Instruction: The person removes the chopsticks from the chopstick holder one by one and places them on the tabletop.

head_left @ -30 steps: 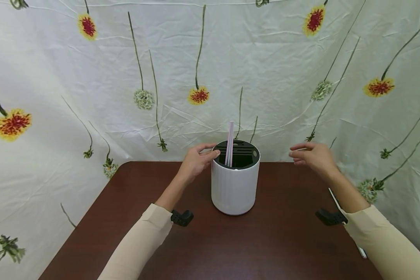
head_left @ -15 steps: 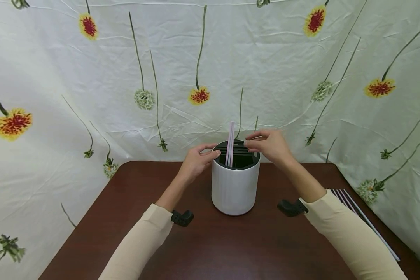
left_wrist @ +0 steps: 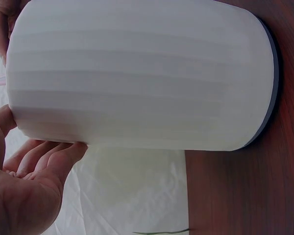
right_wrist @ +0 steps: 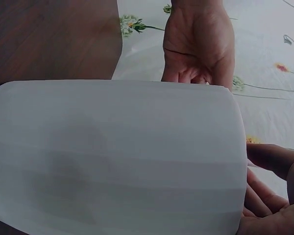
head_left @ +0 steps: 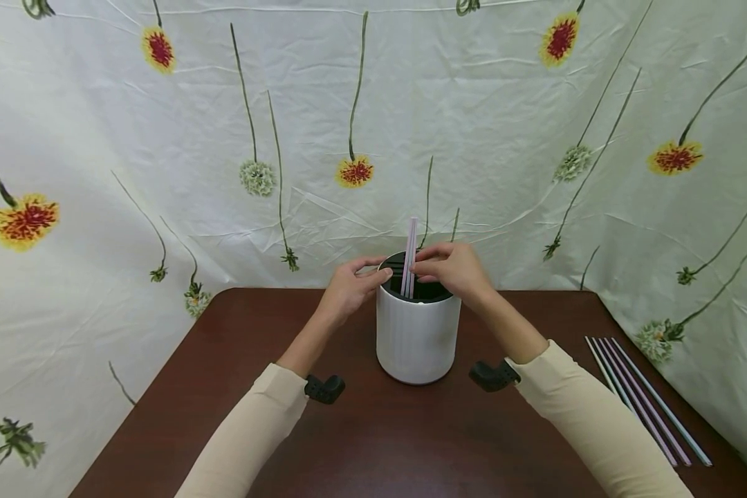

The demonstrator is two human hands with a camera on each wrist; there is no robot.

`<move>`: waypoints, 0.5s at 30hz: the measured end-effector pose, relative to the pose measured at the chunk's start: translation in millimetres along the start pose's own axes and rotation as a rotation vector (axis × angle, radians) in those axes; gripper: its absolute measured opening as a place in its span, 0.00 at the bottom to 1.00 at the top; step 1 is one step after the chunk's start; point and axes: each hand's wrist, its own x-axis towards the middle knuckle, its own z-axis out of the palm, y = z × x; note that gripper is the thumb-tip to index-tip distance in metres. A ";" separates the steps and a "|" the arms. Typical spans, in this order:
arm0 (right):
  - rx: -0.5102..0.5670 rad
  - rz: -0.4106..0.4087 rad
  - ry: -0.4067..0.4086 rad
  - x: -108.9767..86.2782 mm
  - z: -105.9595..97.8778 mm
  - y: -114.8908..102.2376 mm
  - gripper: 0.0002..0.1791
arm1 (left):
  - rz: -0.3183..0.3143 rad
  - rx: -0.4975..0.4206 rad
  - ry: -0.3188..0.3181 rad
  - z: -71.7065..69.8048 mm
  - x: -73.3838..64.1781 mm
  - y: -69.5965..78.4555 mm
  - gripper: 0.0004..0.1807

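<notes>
A white cylindrical utensil holder (head_left: 416, 342) with a black slotted top stands upright on the table. My left hand (head_left: 351, 287) grips its left rim, thumb on the top and fingers against the outer wall, as the left wrist view also shows (left_wrist: 29, 186). Pale pink chopsticks (head_left: 410, 238) stand in the holder and stick up above its rim. My right hand (head_left: 453, 271) is over the right side of the top, its thumb and fingertips pinching the chopsticks. In the right wrist view the holder's white wall (right_wrist: 112, 156) hides most of that pinch.
Several loose chopsticks (head_left: 647, 401) in pink, green and blue lie side by side on the table's right, near the right sleeve. The dark brown table (head_left: 373, 443) ends at the back against a white flowered cloth (head_left: 305, 90).
My right hand has come in from the right, over the holder's top, to the chopsticks. The loose chopsticks now show beside the sleeve. My left hand has stayed on the rim.
</notes>
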 end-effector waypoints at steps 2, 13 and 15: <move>0.001 -0.002 0.001 0.4 1.3 1.5 0.15 | 0.001 0.005 0.000 0.4 0.5 -0.5 0.25; -0.035 -0.015 0.029 0.0 3.9 2.5 0.13 | -0.001 0.033 0.003 -0.3 1.2 -0.2 0.26; -0.044 -0.011 0.034 -0.3 3.8 2.8 0.13 | -0.003 0.037 0.003 0.2 1.2 0.1 0.26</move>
